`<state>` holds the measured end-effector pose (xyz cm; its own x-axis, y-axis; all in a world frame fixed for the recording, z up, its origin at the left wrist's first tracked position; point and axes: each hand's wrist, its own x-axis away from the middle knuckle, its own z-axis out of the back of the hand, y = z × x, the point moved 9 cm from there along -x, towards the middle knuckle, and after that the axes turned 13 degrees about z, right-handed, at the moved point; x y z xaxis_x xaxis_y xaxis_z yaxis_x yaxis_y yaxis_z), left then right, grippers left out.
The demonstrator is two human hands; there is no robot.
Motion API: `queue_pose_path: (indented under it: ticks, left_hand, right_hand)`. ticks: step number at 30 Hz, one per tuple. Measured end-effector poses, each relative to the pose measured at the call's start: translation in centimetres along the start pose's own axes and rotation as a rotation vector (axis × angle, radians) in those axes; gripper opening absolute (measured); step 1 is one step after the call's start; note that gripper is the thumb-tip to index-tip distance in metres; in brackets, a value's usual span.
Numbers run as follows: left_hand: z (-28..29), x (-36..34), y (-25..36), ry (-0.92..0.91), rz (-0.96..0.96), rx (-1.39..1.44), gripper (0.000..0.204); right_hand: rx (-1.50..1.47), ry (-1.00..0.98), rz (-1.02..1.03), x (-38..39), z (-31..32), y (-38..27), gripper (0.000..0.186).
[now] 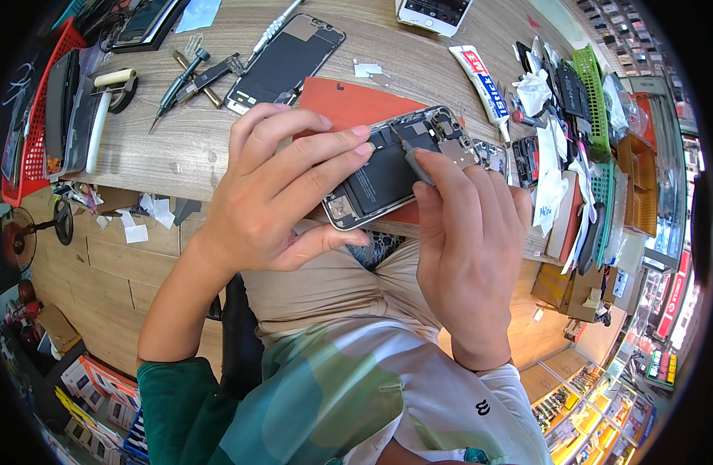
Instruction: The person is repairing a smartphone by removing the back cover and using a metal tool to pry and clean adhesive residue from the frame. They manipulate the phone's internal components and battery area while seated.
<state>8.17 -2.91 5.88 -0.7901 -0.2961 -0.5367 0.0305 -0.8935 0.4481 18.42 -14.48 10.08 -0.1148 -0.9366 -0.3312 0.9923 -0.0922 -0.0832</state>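
Observation:
An opened smartphone tilts at the near edge of the table, its black battery and metal parts bare. My left hand grips its left side, thumb at the lower edge and fingers reaching over the top. My right hand pinches a slim grey-handled tool, its thin tip pointing into the phone beside the battery. Whether the tip touches a part, I cannot tell. Under the phone lies an orange-red mat. Behind my left hand rests a detached phone screen panel.
Screwdrivers and a white-handled roller lie on the left, beside a red basket. A glue tube and a second opened phone are at right, near a green basket. A white phone lies at the back.

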Motion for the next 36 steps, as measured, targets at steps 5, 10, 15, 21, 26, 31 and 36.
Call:
queue_pose_path:
  ticks: [5, 10, 15, 21, 26, 31, 36]
  left_hand:
    - [0.0, -0.05, 0.03, -0.001, 0.004, 0.002, 0.073]
    - [-0.03, -0.04, -0.02, -0.008, 0.008, 0.004, 0.074]
    - [0.01, 0.0, 0.02, -0.002, 0.006, 0.007, 0.074]
    - [-0.08, 0.03, 0.06, -0.01, 0.005, -0.006, 0.073]
    - [-0.07, 0.06, 0.08, -0.016, 0.004, -0.001, 0.073]
    - [-0.19, 0.16, 0.22, -0.034, 0.008, -0.012, 0.072]
    - [-0.2, 0.25, 0.3, -0.035, 0.015, -0.012, 0.072]
  right_hand:
    - [-0.057, 0.073, 0.016, -0.11, 0.47, -0.07, 0.038]
    - [-0.042, 0.049, 0.009, -0.05, 0.28, 0.06, 0.037]
    - [0.027, 0.068, 0.049, 0.17, -0.1, 0.19, 0.038]
    - [-0.028, 0.076, 0.009, 0.22, 0.11, 0.28, 0.037]
    - [-0.023, 0.13, 0.056, 0.55, -0.08, 0.45, 0.044]
    - [-0.054, 0.13, 0.065, 0.71, -0.04, 0.25, 0.046]
    - [-0.072, 0.135, 0.064, 0.83, -0.02, 0.27, 0.046]
